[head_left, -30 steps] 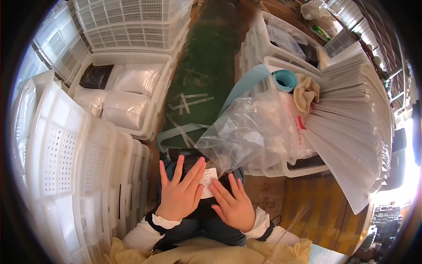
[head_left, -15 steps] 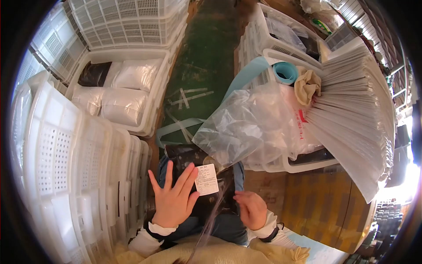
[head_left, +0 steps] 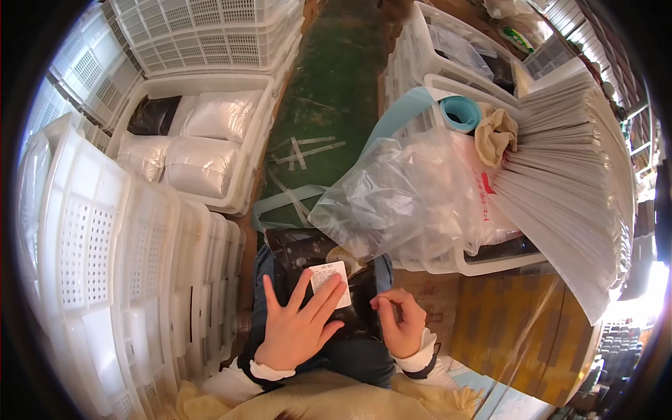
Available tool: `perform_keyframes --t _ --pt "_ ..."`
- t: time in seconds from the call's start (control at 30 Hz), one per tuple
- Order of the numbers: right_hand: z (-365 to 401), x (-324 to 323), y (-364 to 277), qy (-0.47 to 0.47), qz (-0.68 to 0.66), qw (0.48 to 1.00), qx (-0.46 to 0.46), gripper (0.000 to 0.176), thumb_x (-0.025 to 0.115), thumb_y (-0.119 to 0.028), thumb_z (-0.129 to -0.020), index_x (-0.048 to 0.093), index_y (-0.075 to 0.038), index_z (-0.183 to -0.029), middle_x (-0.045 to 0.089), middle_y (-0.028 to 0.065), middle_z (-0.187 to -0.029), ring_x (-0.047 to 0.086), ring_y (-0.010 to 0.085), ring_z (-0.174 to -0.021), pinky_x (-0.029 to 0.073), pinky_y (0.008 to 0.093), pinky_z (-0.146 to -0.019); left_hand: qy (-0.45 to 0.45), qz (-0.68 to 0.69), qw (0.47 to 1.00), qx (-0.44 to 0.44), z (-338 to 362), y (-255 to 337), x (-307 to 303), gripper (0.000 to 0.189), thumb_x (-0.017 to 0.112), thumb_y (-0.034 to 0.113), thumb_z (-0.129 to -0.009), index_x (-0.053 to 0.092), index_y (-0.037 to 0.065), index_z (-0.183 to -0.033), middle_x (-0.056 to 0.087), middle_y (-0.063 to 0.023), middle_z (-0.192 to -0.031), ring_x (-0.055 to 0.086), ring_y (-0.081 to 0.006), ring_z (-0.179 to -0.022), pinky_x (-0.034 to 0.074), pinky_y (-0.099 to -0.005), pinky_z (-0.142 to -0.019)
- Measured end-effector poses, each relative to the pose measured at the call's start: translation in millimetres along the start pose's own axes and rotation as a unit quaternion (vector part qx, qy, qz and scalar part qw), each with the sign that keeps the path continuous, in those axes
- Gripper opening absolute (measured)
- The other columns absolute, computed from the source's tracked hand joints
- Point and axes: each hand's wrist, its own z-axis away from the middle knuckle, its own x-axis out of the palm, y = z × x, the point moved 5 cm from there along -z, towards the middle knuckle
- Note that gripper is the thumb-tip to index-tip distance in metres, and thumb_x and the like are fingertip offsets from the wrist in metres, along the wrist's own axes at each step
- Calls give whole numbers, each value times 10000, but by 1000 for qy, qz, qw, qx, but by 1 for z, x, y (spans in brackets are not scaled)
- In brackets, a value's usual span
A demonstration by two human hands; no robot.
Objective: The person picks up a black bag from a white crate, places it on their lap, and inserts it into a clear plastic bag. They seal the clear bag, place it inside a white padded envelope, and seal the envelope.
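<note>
A black plastic bag (head_left: pixel 290 246) lies across my lap, with a white printed label (head_left: pixel 328 271) on its face. My left hand (head_left: pixel 297 325) rests on the bag, fingers spread, and partly covers the label. At the bag's right edge is my right hand (head_left: pixel 402 325), its thumb and forefinger pinched together. Whatever may be between those fingertips is too small to make out. Just beyond the bag, a clear plastic bag (head_left: pixel 392 192) hangs over the crate on the right.
White crates (head_left: pixel 147 259) stand stacked on my left. Another crate (head_left: pixel 241 150) holds several white packages and a black one. On the right are a light-blue strip roll (head_left: pixel 460 113), a beige cloth (head_left: pixel 495 136) and a fanned stack of white bags (head_left: pixel 567 175). Tape marks the green floor (head_left: pixel 325 91).
My left hand has slid right over the label, covering part of it. The right hand's fingers have drawn into a pinch. A thin clear strand has swung from my lap to the right.
</note>
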Motion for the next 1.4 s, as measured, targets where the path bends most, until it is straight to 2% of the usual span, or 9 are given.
perform_keyframes --t 0.23,0.37,0.53,0.77,0.9,1.1,1.2,1.3,1.4 --pt "-4 -3 -3 -6 -5 1000 -7 85 605 37 -803 576 25 -883 630 113 -801 607 157 -713 472 247 -673 2 -5 999 -47 13 -19 -5 656 619 424 -761 433 124 -1314 348 1 -1406 189 -401 -1329 26 -727 -967" --pt "-2 -13 -3 27 -9 999 -20 32 577 32 -821 550 15 -825 616 102 -770 581 147 -683 454 239 -650 29 6 998 -63 -18 -17 -14 726 613 445 -756 399 46 -1322 332 -63 -1417 198 -420 -1322 31 -709 -975" --pt "-4 -35 -5 -2 31 999 -9 54 546 20 -844 511 0 -808 586 94 -721 557 144 -647 439 240 -622 36 -15 999 8 -32 8 -9 762 625 438 -743 394 -14 -1312 321 -117 -1418 271 -310 -1320 124 -659 -1006" --pt "-22 -61 -33 128 118 983 -54 60 540 23 -855 522 13 -798 580 102 -716 558 163 -644 444 240 -614 -19 -12 994 103 1 21 4 700 628 448 -744 461 24 -1275 370 -97 -1389 297 -275 -1304 193 -569 -1037" --pt "-22 -82 -33 134 168 975 -54 52 493 22 -878 531 13 -845 589 106 -734 565 177 -652 451 258 -632 -7 23 997 73 20 14 3 667 646 430 -738 482 55 -1266 397 -61 -1372 304 -252 -1300 197 -584 -1028" --pt "2 -96 -18 100 160 982 -21 33 445 -2 -897 476 5 -909 555 106 -751 548 160 -684 448 280 -616 -3 25 999 25 19 -13 -8 704 659 407 -734 435 56 -1301 386 -65 -1380 313 -271 -1296 159 -598 -1039" --pt "8 -92 -9 151 80 983 -68 139 489 31 -856 465 -3 -988 542 111 -802 549 194 -684 455 292 -622 14 30 999 12 0 -15 -19 794 661 423 -727 366 -9 -1325 344 -134 -1397 272 -357 -1307 135 -598 -1043" --pt "0 -80 -37 57 299 952 -7 201 521 77 -796 514 -8 -979 551 142 -920 559 252 -719 468 309 -639 17 33 999 9 -12 0 -20 882 671 470 -700 331 -45 -1331 281 -213 -1412 232 -426 -1309 151 -578 -1049" --pt "-11 -73 -37 -27 295 954 -48 333 553 104 -719 577 -34 -1021 535 160 -1066 564 301 -803 472 324 -627 13 43 999 27 -9 15 -7 886 667 501 -691 354 -40 -1319 266 -267 -1399 232 -419 -1312 183 -560 -1046"
